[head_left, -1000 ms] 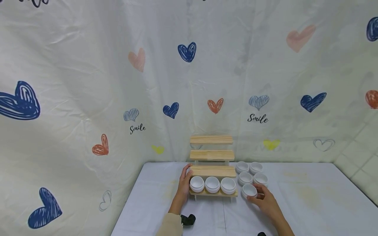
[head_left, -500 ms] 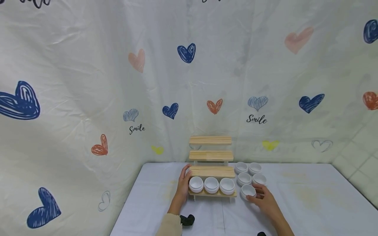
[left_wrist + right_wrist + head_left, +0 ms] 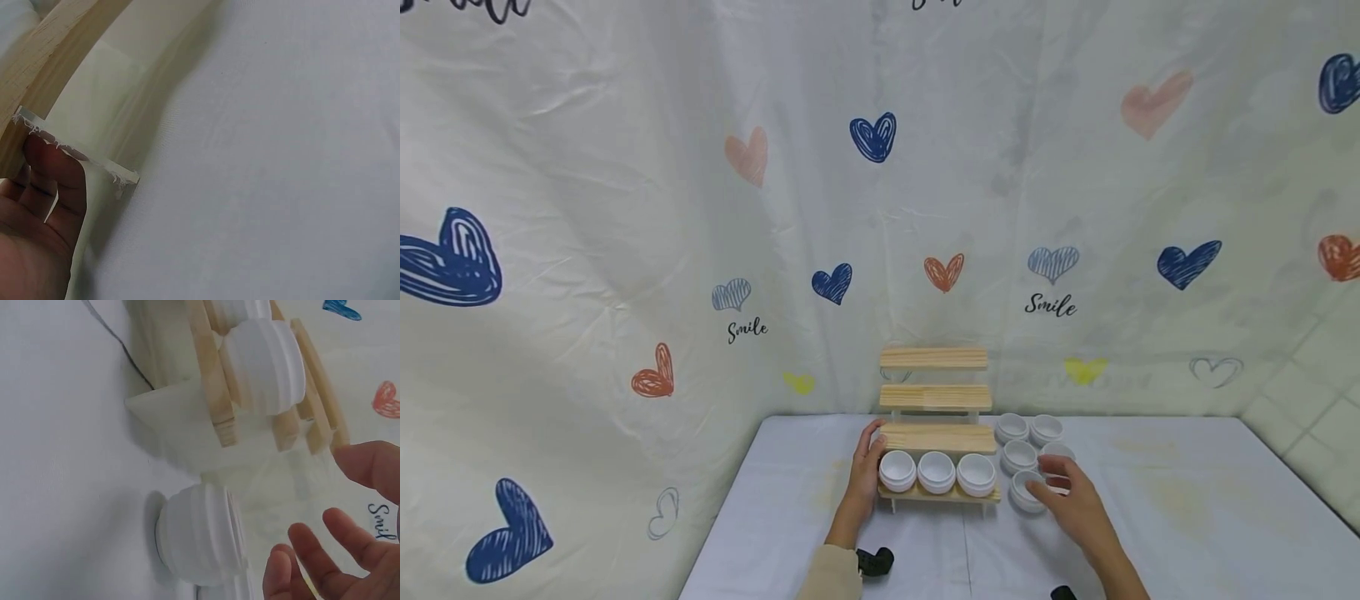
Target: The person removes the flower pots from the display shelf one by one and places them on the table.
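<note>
My left hand (image 3: 862, 477) grips the left edge of a stepped wooden display stand (image 3: 936, 437). In the left wrist view, its curled fingers (image 3: 59, 181) meet the clear side panel (image 3: 87, 156) below a wooden slat. Three small white round jars (image 3: 936, 473) stand in a row on the lowest shelf. Right of the stand, my right hand (image 3: 1078, 504) hovers just over the nearest loose white jar (image 3: 1026, 493). The right wrist view shows thumb and fingers spread, apart from that jar (image 3: 200, 534), with nothing between them.
Several more white jars (image 3: 1018, 456) stand close together behind the nearest one, right of the stand. The upper three shelves (image 3: 936, 396) carry nothing. A white cloth covers the table (image 3: 1180, 508). A heart-print curtain (image 3: 925, 208) hangs directly behind.
My right hand has let go of the nearest loose jar and risen slightly above it. The left hand stays on the stand. The head view has shifted a little.
</note>
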`<state>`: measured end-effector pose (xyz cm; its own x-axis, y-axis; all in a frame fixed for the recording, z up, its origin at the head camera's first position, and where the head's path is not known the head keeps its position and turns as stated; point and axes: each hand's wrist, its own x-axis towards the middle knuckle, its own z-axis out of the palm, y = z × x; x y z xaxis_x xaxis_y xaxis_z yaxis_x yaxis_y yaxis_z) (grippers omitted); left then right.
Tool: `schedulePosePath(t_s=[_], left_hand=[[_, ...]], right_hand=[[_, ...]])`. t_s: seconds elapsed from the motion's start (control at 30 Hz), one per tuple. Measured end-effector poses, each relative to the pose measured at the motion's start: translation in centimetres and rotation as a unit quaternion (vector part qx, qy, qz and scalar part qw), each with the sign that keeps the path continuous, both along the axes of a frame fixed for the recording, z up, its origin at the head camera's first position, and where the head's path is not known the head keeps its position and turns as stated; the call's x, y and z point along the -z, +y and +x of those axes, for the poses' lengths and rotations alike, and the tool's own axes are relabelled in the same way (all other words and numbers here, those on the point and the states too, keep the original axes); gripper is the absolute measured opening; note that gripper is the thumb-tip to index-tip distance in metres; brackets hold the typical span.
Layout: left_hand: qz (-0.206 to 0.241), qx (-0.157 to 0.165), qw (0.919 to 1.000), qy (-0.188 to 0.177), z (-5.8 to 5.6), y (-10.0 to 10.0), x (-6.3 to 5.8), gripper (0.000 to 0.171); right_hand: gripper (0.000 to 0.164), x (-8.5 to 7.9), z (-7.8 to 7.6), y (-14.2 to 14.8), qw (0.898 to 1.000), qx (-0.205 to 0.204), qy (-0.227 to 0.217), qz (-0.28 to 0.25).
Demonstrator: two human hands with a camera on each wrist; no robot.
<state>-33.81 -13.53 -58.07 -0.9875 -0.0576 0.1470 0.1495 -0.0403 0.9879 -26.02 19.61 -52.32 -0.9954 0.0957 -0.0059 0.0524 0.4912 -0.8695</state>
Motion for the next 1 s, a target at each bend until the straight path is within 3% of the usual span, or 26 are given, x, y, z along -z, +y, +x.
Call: schedulePosePath(t_s=[0.17,0.53,1.0], left_hand=[[0.001,0.002,1.0000,0.002,0.0,-0.1,0.1,0.046],[-0.006,0.003,1.0000,-0.001,0.0,-0.1,0.2,0.047],[-0.009,0.004,0.9999,0.002,0.1,-0.2,0.2,0.051]], right_hand=[[0.054,-0.5,0.6,-1.4,0.999,-0.007,0.044,-0.015],[0.052,0.4,0.6,-3.9,0.992,-0.019,0.100,-0.069],[0.058,1.2,0.4,-5.8,0.993,-0.029,0.083,-0.073]])
